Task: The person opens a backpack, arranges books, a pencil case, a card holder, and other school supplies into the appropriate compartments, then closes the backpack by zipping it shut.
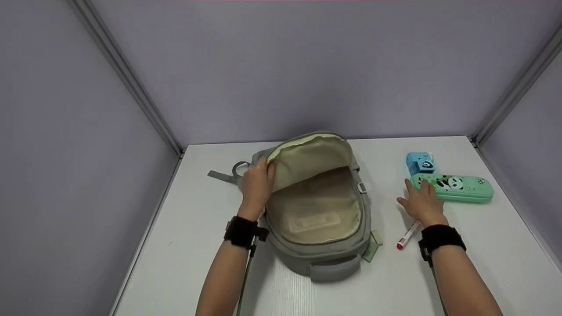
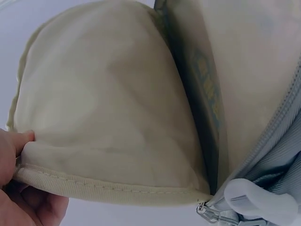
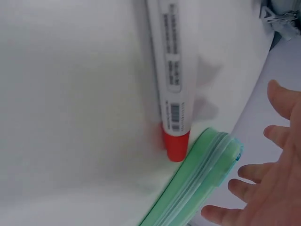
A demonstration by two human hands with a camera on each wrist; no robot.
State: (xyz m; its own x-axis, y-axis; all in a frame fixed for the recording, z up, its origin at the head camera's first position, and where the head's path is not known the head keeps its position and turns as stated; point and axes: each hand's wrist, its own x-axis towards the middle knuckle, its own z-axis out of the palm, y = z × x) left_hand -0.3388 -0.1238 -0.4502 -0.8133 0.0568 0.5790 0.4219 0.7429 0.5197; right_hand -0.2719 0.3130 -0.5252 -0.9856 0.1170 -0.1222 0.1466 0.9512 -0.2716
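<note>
A grey backpack (image 1: 318, 259) lies on the white table with its main compartment unzipped, showing a cream lining. My left hand (image 1: 257, 184) pinches the edge of its flap (image 2: 103, 108) between thumb and fingers and holds it raised. Over the near left end of a green pencil case (image 1: 472, 188) with panda pictures, my right hand (image 1: 422, 204) is spread with fingers apart; whether it touches the case I cannot tell. Below that hand lies a white marker (image 3: 176, 70) with red ends, partly hidden by the wrist in the head view.
Behind the pencil case sits a small blue panda-printed object (image 1: 420, 163). A grey strap (image 1: 222, 177) sticks out left of the backpack, and a green tag (image 1: 372, 250) lies at its right. Pale panels (image 1: 281, 66) enclose the table at back and sides.
</note>
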